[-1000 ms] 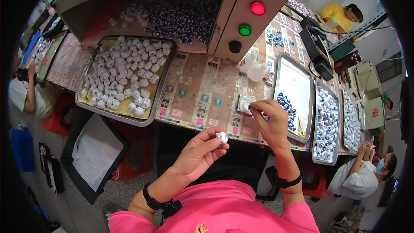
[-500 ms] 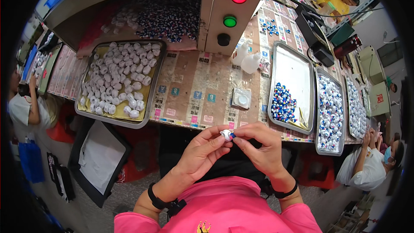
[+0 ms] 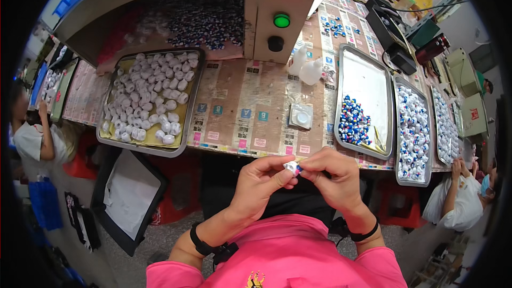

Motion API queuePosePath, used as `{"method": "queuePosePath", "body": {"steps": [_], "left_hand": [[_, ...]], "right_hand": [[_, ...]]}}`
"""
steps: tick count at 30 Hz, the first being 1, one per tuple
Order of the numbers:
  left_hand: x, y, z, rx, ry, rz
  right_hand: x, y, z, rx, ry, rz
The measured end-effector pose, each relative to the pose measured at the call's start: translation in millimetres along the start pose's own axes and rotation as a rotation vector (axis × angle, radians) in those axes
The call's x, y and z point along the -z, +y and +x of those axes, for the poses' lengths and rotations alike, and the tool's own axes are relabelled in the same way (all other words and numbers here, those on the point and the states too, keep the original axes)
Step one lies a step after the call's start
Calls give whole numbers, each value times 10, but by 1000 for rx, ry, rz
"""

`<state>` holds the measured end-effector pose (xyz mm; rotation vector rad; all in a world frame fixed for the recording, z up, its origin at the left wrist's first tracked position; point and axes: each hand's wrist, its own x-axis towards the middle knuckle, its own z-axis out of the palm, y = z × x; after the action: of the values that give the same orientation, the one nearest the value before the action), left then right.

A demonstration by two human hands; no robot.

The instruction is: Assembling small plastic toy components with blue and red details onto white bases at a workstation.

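Note:
Close to the table's front edge, my left hand pinches a small rounded white plastic piece between thumb and fingers. Against its right side my right hand holds a tiny blue piece with thumb and forefinger, and the two pieces touch. My fingers partly cover both, so how they fit together is hidden. Many similar white pieces lie heaped in a tray on the left. Small blue, white and red pieces are gathered in the near part of a metal tray on the right.
A machine housing with red and green lights stands behind the left tray. Bottles and a small clear square dish stand mid-table. Farther right, another tray holds white-and-blue pieces. Co-workers sit left, right and at the back.
The view has shifted a little. Both hands stay together at the table edge, still pressing the small blue piece against the white one.

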<state>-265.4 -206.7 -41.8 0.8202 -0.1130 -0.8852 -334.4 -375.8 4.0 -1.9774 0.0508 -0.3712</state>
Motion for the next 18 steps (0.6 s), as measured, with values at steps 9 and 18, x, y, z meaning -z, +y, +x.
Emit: {"method": "queuePosePath", "body": {"steps": [9, 18], "left_hand": [[-80, 241, -45, -492, 82, 711], [1061, 1147, -313, -700, 813, 1885]], "right_hand": [[583, 169, -318, -47, 411, -345], [2515, 1233, -1304, -376, 963, -931]]}}
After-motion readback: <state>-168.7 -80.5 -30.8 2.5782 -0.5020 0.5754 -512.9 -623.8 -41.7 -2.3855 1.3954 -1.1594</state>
